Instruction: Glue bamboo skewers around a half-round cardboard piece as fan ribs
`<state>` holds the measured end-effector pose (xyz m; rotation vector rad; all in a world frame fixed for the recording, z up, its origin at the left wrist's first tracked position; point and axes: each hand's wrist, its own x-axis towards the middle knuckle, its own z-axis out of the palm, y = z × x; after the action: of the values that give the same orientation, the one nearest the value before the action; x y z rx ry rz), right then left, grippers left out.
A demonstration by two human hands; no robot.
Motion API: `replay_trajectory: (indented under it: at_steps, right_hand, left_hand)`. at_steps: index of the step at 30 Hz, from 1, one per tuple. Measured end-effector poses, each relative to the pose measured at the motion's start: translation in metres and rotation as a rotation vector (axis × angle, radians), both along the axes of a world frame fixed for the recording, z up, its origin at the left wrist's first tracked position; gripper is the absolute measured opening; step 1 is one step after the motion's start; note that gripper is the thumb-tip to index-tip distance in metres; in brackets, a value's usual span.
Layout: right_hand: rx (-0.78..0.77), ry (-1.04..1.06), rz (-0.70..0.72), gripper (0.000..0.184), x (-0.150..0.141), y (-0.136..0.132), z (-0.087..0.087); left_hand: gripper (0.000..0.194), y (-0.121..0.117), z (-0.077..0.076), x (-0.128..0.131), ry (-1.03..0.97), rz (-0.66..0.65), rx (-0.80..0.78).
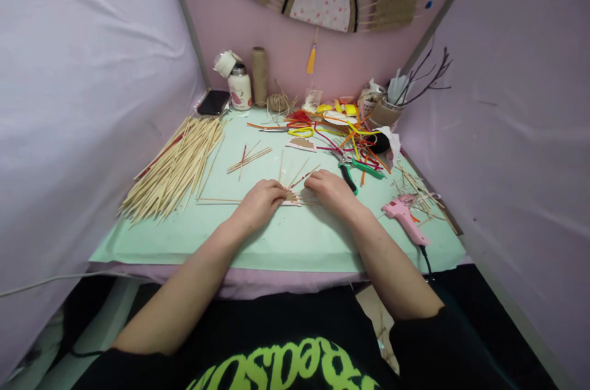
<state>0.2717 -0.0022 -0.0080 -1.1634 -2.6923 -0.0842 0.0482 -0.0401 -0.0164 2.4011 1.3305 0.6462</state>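
Observation:
Between my hands, near the table's front, lies a small brown cardboard half-circle point(291, 196) with thin wooden sticks fanning out from it. My left hand point(263, 198) is closed at its left side, fingertips pressed on the cardboard and the stick ends. On the other side, my right hand point(328, 188) is bent in a pinch at a thin stick with red marks point(302, 179), which slants up to the right. My fingers partly hide the contact points. Long sticks point(219, 200) stick out flat to the left.
A big pile of wooden sticks point(177, 166) lies left, with a few loose sticks point(249, 159) nearer. Green-handled pliers point(369, 169), yellow scissors point(300, 131) and coloured pipe cleaners point(354, 132) lie behind right. A pink glue gun point(405, 221) with a cord rests right. A white bottle point(240, 88) stands behind.

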Motion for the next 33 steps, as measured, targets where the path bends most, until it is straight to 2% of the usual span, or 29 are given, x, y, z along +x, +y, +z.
replay_trajectory:
  at_steps: [10,21,33]
  right_hand:
    - [-0.034,-0.032,-0.02,0.014,-0.0031,0.0006,-0.0015]
    - [-0.094,-0.052,-0.017,0.016,-0.0057,-0.003,0.0053]
    - [-0.061,-0.091,-0.012,0.016,-0.0081,-0.0018,0.0062]
  left_hand:
    - [0.026,-0.0003,-0.0019,-0.0003,0.019,-0.014,0.012]
    - [0.028,0.001,-0.0035,-0.0004,0.011,-0.019,0.017]
    - [0.027,0.001,-0.0006,-0.0004,0.026,-0.003,-0.005]
